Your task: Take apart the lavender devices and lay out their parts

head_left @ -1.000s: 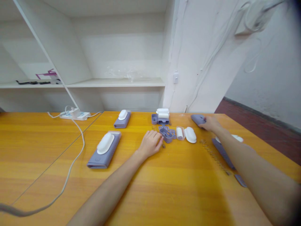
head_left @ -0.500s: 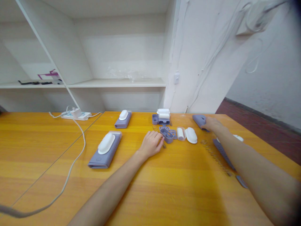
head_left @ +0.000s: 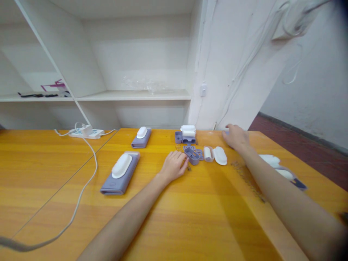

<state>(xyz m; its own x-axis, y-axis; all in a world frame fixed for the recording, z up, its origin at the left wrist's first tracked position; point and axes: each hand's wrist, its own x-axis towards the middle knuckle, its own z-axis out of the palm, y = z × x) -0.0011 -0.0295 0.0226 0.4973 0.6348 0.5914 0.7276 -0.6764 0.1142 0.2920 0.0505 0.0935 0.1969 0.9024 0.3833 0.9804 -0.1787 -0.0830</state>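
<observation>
My left hand (head_left: 174, 166) rests on the wooden table with its fingers loosely bent and apart, holding nothing. Just beyond its fingertips sits a purple-grey oval cup (head_left: 192, 156); whether they touch it I cannot tell. At the back right, my right hand (head_left: 237, 139) is closed over a purple-grey housing (head_left: 226, 132), which it mostly hides. Between the hands are a white roll (head_left: 207, 154) and a white oval cover (head_left: 220, 156). Flat purple-grey pieces lie about the cup. White covers (head_left: 272, 160) show beside my right forearm, partly hidden by it.
Two purple-grey housings with white oval tops, a large one (head_left: 121, 174) and a smaller one (head_left: 141, 137), lie on the left. Small metal parts (head_left: 247, 181) form a row on the right. A power strip (head_left: 87, 132) trails a cable (head_left: 89, 181). White shelves (head_left: 133, 97) stand behind.
My right hand has shifted slightly back and now covers most of the purple-grey housing. The right forearm has swung left, uncovering white covers to its right. My left hand stays put.
</observation>
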